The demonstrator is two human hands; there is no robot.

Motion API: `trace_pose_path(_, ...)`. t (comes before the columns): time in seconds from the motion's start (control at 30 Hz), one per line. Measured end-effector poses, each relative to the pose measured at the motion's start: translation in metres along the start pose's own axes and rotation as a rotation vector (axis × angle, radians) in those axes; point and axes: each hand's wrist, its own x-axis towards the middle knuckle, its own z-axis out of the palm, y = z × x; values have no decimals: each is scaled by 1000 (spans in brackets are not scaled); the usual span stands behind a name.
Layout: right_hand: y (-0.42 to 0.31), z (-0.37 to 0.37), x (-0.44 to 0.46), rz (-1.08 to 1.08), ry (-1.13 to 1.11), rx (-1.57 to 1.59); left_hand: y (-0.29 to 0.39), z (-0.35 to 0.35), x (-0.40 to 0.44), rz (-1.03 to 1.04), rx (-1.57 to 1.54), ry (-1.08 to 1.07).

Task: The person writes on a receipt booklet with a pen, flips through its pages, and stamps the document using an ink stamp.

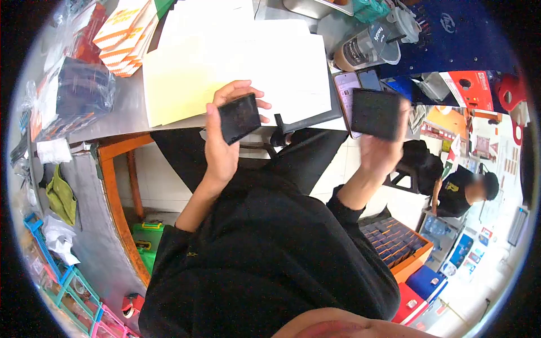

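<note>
My left hand [222, 141] holds a small flat black rectangular object [240, 118], tilted, with the thumb along its left edge and the fingers behind and above it. A larger dark square object [376, 114] is in my right hand [386, 146], which is slightly blurred; its fingers are partly hidden by the object. That square overlaps the view of a lit phone [345, 93] on the table, beside a second dark phone [369, 80]. White papers [287, 62] and a yellow sheet [180, 90] lie beyond my hands.
Plastic-wrapped boxes [79, 98] and orange-white packets [129, 36] stand at the left. A drink cup [366, 48] stands at the table's right. Below are an orange tray of dark items [394, 242] and green cases [147, 239]. Another person [456, 194] sits at the right.
</note>
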Motion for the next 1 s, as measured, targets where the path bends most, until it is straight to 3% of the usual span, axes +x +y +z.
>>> trace_pose_path(0.1, 11, 22, -24, -319, -363, -645, -7, 18, -3, 6, 122, -89)
trace_pose_path(0.13, 5, 32, -38, -257, -402, -791, -9, 25, -5, 26, 180, -121)
trace_pose_path(0.23, 22, 42, -56, -245, -412, -792, -24, 22, -12, 118, 366, -252)
trace_pose_path(0.33, 29, 39, -63, -240, -390, -785, -33, 22, -19, 34, 297, -222)
trace_pose_path(0.6, 43, 30, -78, -322, -368, -735, -57, 35, -34, 174, 255, -91)
trace_pose_path(0.7, 42, 24, -76, -222, -401, -596, -60, 32, -32, 207, 254, -187)
trace_pose_path(0.9, 60, 8, -89, -305, -373, -570, -83, 35, -46, 175, 46, -254)
trace_pose_path(1.0, 56, -3, -88, -257, -318, -567, -91, 35, -47, 198, 118, -302)
